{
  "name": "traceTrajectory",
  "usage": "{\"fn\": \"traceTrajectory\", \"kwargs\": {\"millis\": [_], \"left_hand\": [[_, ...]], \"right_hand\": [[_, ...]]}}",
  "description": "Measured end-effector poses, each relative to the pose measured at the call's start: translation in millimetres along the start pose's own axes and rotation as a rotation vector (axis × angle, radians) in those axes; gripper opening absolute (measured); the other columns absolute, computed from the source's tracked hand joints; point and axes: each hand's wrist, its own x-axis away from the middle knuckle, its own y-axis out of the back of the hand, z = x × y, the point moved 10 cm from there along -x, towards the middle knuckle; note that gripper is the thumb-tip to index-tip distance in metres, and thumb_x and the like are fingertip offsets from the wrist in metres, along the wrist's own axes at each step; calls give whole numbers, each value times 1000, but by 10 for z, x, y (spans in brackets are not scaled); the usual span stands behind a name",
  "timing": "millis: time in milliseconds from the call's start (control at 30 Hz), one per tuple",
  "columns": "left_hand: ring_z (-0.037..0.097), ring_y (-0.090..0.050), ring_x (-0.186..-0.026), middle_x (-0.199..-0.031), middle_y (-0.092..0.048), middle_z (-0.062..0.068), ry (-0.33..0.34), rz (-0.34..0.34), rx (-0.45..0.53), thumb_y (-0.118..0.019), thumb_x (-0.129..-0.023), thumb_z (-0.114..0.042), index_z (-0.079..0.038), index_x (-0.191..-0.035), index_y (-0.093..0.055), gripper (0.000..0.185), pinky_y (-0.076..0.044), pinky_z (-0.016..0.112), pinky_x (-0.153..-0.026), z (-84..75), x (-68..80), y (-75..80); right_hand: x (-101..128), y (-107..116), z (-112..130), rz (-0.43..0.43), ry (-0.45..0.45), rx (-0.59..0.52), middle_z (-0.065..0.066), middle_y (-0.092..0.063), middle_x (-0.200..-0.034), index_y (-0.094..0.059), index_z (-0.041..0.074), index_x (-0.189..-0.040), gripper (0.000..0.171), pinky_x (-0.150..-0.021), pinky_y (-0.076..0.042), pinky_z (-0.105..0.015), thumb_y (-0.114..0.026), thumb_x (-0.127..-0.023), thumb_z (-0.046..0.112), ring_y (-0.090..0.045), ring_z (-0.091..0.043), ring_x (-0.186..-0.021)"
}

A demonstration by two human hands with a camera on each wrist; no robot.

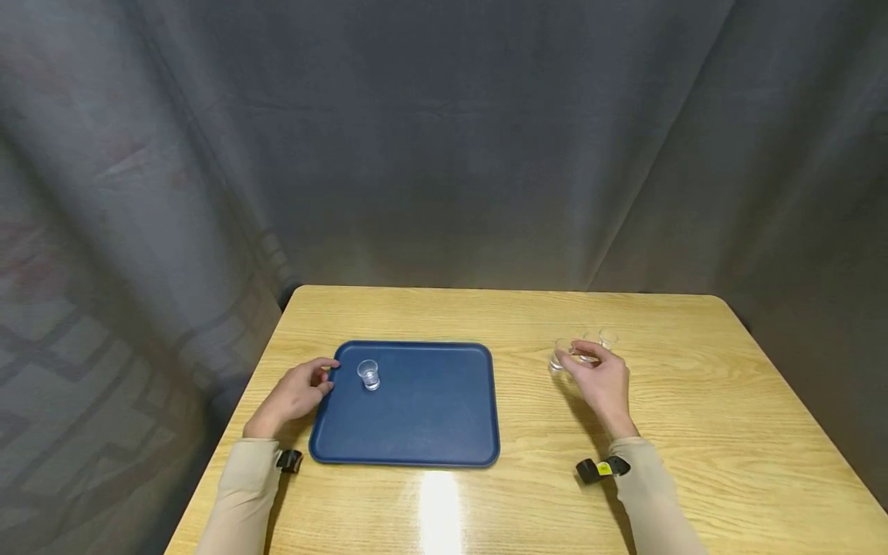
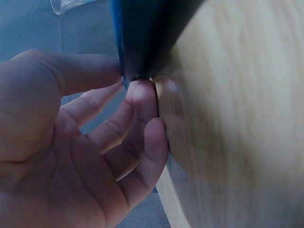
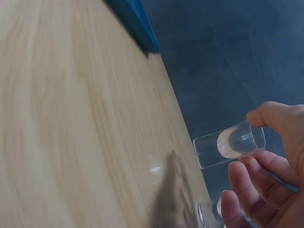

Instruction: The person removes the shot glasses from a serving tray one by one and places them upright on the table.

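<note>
A blue tray [image 1: 416,416] lies on the wooden table [image 1: 694,401], left of centre. One small clear glass [image 1: 368,375] stands upright near the tray's far left corner. My left hand [image 1: 327,378] pinches the tray's left rim [image 2: 122,52] between thumb [image 2: 90,71] and fingertips [image 2: 140,92]; the same glass [image 2: 66,4] shows beyond it. To the right of the tray, my right hand [image 1: 572,358] holds a second small clear glass [image 1: 558,357] between thumb and fingers, close over the tabletop. In the right wrist view that glass [image 3: 228,145] is held with its thick base towards the fingers.
Two more small clear glasses [image 1: 608,338] stand just behind my right hand, partly hidden by it. A grey curtain [image 1: 444,154] hangs behind and around the table. The table's left edge runs close beside my left forearm. Bands sit on both wrists.
</note>
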Motion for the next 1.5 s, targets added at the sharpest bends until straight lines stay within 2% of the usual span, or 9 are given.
{"fn": "traceTrajectory", "kwargs": {"millis": [167, 333, 633, 700, 800, 900, 967, 1267, 1500], "left_hand": [[17, -55, -81, -92, -59, 6, -18, -1, 7, -63, -102, -1, 3, -136, -64, 35, -44, 33, -74, -18, -6, -11], [18, -56, -82, -93, -59, 6, -11, -1, -7, -64, -102, -2, 2, -136, -64, 35, -44, 33, -75, -7, -5, -11], [19, -56, -83, -93, -59, 6, -6, -12, -5, -64, -101, -2, 2, -137, -64, 36, -44, 35, -75, 13, 2, -7], [19, -56, -82, -93, -59, 6, -7, -11, -11, -64, -101, -2, 2, -136, -64, 36, -44, 34, -74, 24, 4, -10], [18, -55, -82, -93, -58, 6, 0, -13, -14, -64, -101, -3, 1, -137, -65, 36, -43, 33, -74, 35, -3, -2], [18, -55, -82, -93, -58, 6, 2, -10, -12, -63, -102, -3, 1, -137, -64, 36, -43, 32, -74, 23, -10, 0], [19, -55, -82, -93, -58, 6, 1, -9, -12, -63, -102, -3, 1, -137, -64, 35, -43, 32, -74, 12, -10, -4], [19, -55, -83, -94, -58, 6, 14, -2, -5, -62, -102, -2, 1, -138, -64, 36, -44, 35, -76, 21, -7, -16], [19, -55, -82, -93, -58, 6, 8, -12, -4, -63, -102, -2, 1, -137, -65, 35, -43, 33, -74, 19, -2, -5]], "right_hand": [[20, 196, -172, -10, -32, 33, -19, -76, -121, -79, 5, -120, 41, -56, -48, -18, -84, -91, 34, -59, 6, -68], [37, 376, -290, -38, -53, 73, -21, -77, -118, -79, 5, -120, 42, -56, -47, -19, -85, -90, 34, -57, 6, -69], [-39, 518, -428, -69, -81, 91, -17, -77, -115, -79, 6, -122, 45, -57, -47, -20, -84, -90, 37, -57, 5, -69], [-54, 531, -458, -80, -85, 88, -13, -78, -112, -79, 6, -122, 45, -57, -47, -18, -84, -90, 37, -57, 6, -69], [-69, 554, -491, -104, -87, 82, 3, -78, -100, -79, 6, -121, 43, -58, -47, -16, -85, -90, 35, -57, 10, -68], [-88, 573, -525, -119, -89, 76, 21, -71, -90, -79, 6, -122, 43, -59, -46, -14, -84, -90, 35, -57, 12, -68], [-100, 580, -537, -120, -86, 73, 28, -66, -86, -79, 6, -123, 44, -59, -46, -14, -84, -90, 35, -56, 13, -68], [-137, 573, -600, -92, -111, 19, 29, -65, -87, -76, 4, -128, 49, -57, -49, -14, -83, -92, 36, -59, 17, -69], [-158, 559, -608, -94, -108, 11, 37, -59, -83, -76, 5, -128, 48, -58, -48, -13, -83, -92, 35, -58, 17, -70]]}}
